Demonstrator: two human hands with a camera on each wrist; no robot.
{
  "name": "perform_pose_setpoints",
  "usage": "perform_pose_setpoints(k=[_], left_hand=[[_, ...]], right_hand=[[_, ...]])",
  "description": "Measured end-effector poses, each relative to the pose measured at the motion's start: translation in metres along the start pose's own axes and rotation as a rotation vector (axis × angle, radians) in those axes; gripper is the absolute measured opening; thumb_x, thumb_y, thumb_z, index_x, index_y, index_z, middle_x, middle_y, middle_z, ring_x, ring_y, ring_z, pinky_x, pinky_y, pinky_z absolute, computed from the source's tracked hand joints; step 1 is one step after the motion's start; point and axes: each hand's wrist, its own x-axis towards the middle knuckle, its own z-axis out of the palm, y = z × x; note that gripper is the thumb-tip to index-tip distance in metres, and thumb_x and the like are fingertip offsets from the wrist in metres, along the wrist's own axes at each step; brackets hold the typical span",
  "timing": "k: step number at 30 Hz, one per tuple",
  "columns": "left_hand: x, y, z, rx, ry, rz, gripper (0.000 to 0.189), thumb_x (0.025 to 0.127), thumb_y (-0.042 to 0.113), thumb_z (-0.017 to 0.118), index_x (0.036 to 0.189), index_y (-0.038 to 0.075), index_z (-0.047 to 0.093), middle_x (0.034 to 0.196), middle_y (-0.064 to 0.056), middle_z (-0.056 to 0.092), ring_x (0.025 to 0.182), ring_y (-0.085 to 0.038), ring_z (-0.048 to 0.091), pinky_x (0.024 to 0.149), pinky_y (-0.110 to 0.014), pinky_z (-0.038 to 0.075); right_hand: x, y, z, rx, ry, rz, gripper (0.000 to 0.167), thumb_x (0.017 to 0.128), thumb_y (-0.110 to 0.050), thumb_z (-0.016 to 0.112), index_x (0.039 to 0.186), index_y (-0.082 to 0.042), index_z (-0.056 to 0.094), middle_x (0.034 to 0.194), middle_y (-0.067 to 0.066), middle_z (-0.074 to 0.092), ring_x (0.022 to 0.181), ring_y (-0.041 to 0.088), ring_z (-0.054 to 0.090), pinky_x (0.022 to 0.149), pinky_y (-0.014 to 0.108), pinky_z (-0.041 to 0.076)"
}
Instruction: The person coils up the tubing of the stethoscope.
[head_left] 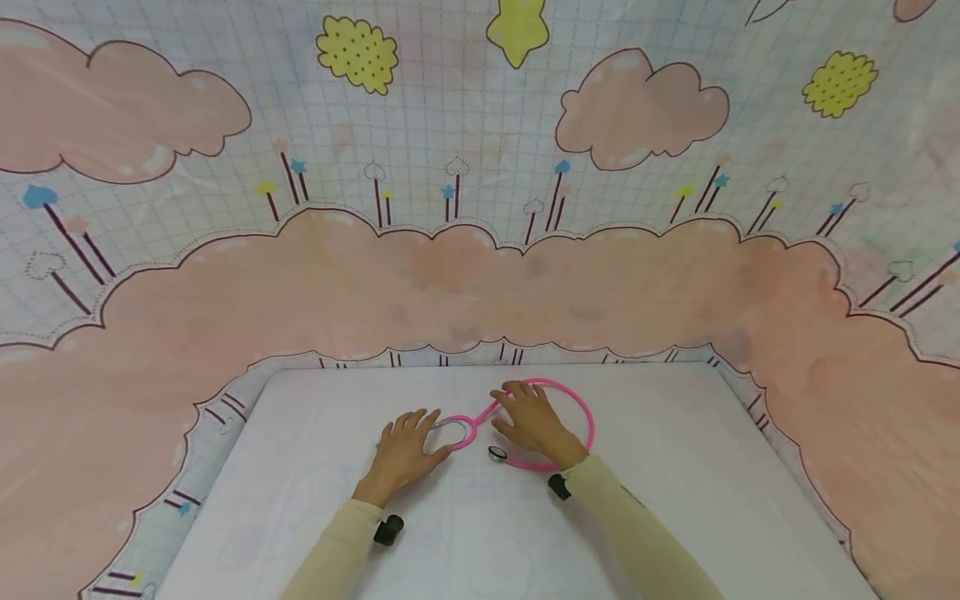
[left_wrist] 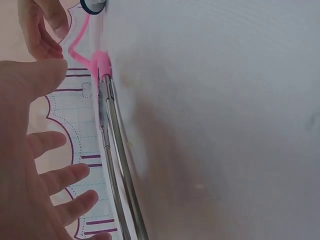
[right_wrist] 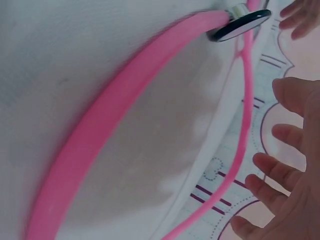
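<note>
A pink stethoscope lies on the white table, its tubing curved in a wide loop on the right. My left hand hovers by the metal ear tubes, fingers spread. In the left wrist view, these ear tubes run apart from the fingers. Over the upper left part of the loop, my right hand has its fingers spread and grips nothing. The round chest piece with a dark rim shows in the right wrist view, near the tubing's end. The earpiece tips are hidden in the head view.
A patterned cloth backdrop with clouds and stars rises behind the table and along its sides. Each wrist carries a small black device, one at the left cuff and one at the right cuff.
</note>
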Motion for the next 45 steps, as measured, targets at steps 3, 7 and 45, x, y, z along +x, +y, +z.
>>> perform_pose_setpoints(k=[3, 7, 45], left_hand=[[-0.001, 0.000, 0.000, -0.003, 0.003, 0.002, 0.066, 0.088, 0.044, 0.069, 0.143, 0.013, 0.050, 0.144, -0.015, 0.051, 0.134, -0.038, 0.043, 0.108, -0.065, 0.031], [-0.002, -0.001, 0.002, -0.006, 0.007, 0.004, 0.065, 0.088, 0.043, 0.070, 0.142, 0.013, 0.051, 0.143, -0.015, 0.051, 0.134, -0.039, 0.044, 0.108, -0.065, 0.032], [-0.002, -0.017, 0.012, -0.068, -0.047, -0.009, 0.059, 0.084, 0.034, 0.078, 0.133, 0.008, 0.058, 0.121, -0.012, 0.060, 0.110, -0.030, 0.056, 0.091, -0.049, 0.050]], right_hand=[[0.002, 0.000, 0.002, 0.002, -0.010, -0.004, 0.051, 0.094, -0.041, 0.064, 0.140, -0.022, 0.053, 0.139, 0.007, 0.052, 0.133, 0.028, 0.045, 0.114, 0.054, 0.033], [0.003, 0.000, 0.005, 0.005, -0.021, -0.008, 0.050, 0.094, -0.039, 0.065, 0.139, -0.021, 0.054, 0.138, 0.007, 0.053, 0.133, 0.028, 0.046, 0.114, 0.052, 0.034], [-0.003, 0.002, 0.007, -0.014, 0.048, -0.088, 0.012, 0.094, -0.024, 0.067, 0.099, -0.015, 0.062, 0.095, 0.001, 0.060, 0.092, 0.020, 0.055, 0.081, 0.037, 0.046]])
